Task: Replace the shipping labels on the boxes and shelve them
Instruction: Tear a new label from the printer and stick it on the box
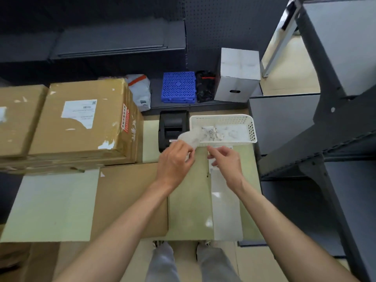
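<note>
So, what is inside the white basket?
The white basket holds torn white paper scraps. A blurred scrap in the left hand covers its near left corner; anything under the scraps is hidden.

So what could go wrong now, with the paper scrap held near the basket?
The left hand holds the scrap at the basket rim, so it may fall outside, beside the printer. The right hand pinches something small and white; it might stick to the fingers.

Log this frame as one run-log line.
stage: discarding peeled label | left hand: holds crumpled label | right hand: pinches scrap | basket: holds scraps
</note>
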